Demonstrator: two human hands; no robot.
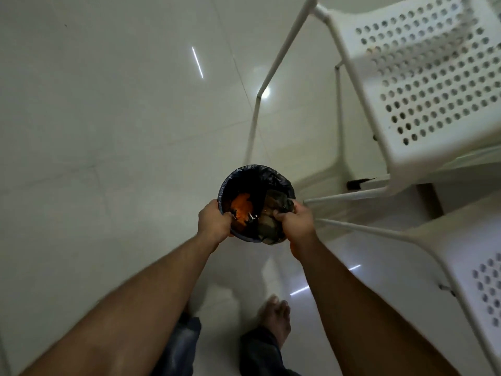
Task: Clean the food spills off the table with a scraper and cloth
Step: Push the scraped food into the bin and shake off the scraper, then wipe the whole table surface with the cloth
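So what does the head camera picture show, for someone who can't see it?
A person's left hand grips the rim of a small bin lined with a black bag, while the right hand holds a dark crumpled cloth over it. Orange scraps lie inside; white perforated chairs stand alongside.

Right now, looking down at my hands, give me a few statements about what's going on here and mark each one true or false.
1. Both hands are over a small bin lined with a dark bag. True.
2. The left hand grips the near rim of the bin. True.
3. The right hand is open and holds nothing. False: it grips a dark crumpled cloth over the bin.
4. There is something orange inside the bin. True.
5. The white perforated chair stands to the left of the bin. False: it stands to the right.
6. The person wears shoes. False: a bare foot shows on the tiled floor.
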